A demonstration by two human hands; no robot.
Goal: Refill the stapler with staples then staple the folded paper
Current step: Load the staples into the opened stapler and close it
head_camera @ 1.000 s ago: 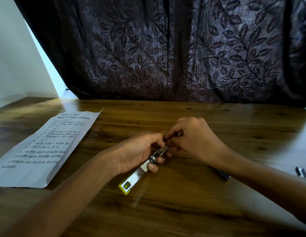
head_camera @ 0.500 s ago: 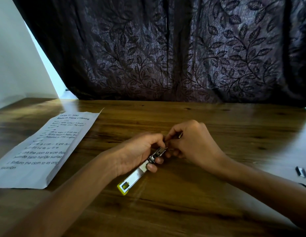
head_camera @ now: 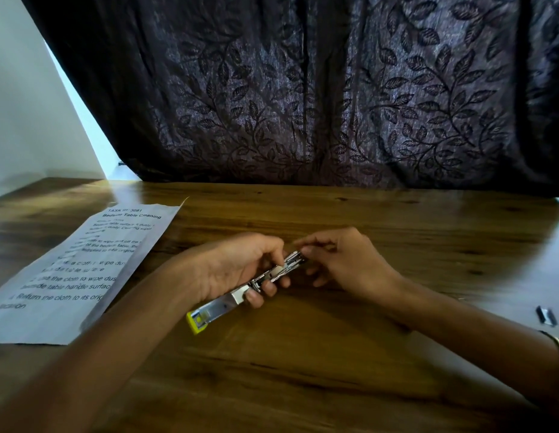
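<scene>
Both hands on the stapler [head_camera: 245,291] — my left hand [head_camera: 237,270] wraps its metal middle just above the table [head_camera: 334,354], my right hand [head_camera: 344,260] pinches the far tip. Light, rigid, slick chrome, springy rail — hold mid-body. Folded paper [head_camera: 84,270] lies left of my left hand.

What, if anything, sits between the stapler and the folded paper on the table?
Nothing visible. The stapler is gripped in the left hand, with the right hand at its far end. The folded paper lies to the left on the table; only bare wood and the left forearm lie between.
</scene>
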